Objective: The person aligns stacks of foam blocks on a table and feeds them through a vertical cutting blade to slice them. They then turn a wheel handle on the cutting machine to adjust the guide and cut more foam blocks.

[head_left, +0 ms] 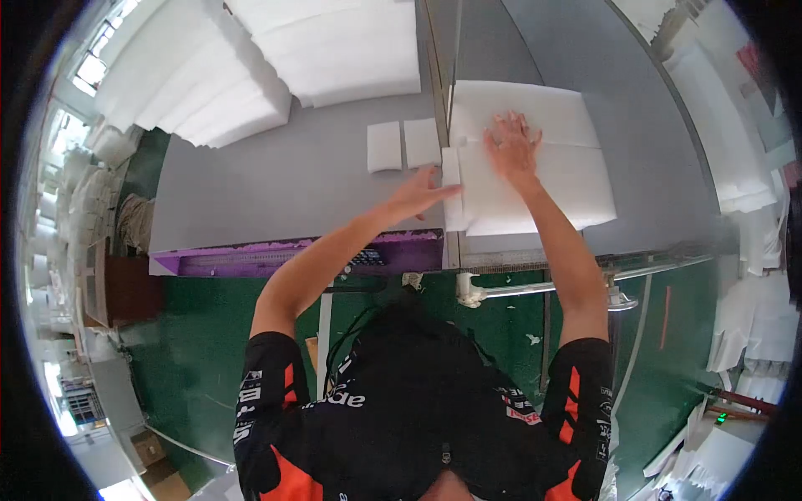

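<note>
My right hand (513, 153) lies with spread fingers on top of white foam sheets (543, 192), across the seam to another white piece behind. My left hand (420, 194) is at the left edge of the foam, fingers apart, beside a narrow white strip (452, 188) and the upright divider (444, 100). Just behind the left hand, two small white foam blocks (385, 148) rest side by side on the grey table. Neither hand is closed round anything.
Large stacks of white foam sheets (351, 50) stand at the back left of the grey table (251, 188). A purple front edge (242, 259) runs along its left part. A metal rail (518, 290) lies in front at right. More white foam is piled at far right.
</note>
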Available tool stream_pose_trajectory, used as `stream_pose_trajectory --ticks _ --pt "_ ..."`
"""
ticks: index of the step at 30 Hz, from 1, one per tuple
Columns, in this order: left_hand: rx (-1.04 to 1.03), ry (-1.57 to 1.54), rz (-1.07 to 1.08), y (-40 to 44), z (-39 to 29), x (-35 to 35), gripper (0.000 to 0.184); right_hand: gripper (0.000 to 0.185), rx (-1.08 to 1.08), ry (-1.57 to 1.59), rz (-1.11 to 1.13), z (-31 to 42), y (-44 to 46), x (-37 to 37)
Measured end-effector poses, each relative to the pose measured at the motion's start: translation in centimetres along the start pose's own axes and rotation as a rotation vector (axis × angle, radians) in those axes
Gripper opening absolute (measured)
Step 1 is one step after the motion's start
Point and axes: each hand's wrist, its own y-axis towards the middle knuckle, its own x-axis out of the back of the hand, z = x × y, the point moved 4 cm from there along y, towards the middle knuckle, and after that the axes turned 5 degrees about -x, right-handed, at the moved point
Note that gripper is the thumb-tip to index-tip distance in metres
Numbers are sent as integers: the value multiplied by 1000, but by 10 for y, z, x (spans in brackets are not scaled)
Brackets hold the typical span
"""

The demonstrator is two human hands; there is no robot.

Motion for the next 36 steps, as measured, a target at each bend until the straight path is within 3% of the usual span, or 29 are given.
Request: stream_pose_trajectory --ticks 5,7,9,12,14,17,19,22,28,32,36 --pt "11 -20 -63 18 11 5 73 48 12 16 -8 0 0 1" --pt "-94 -180 -79 21 29 33 54 47 21 19 -22 -1 0 -1" --pt "-25 -256 -217 12 41 57 39 47 23 18 -21 -2 -4 0" --pt "72 -95 -300 21 65 74 35 46 29 26 -31 1 1 1" --pt "54 -169 -141 16 49 50 37 46 31 31 -33 3 4 2" --pt "99 -139 152 40 48 3 57 45 35 27 -53 5 -3 9" --pt "47 13 -7 45 39 -14 69 45 25 25 -59 6 -4 11" --pt "114 107 10 46 29 -13 79 44 18 16 -63 7 -4 14" --pt "45 -9 -93 61 93 -15 86 44 33 14 -77 10 -5 17" --pt "-163 -103 -66 75 127 -27 78 44 22 35 -80 11 -5 20" --pt "-191 -71 -95 68 96 -33 86 44 36 9 -69 12 -4 18"
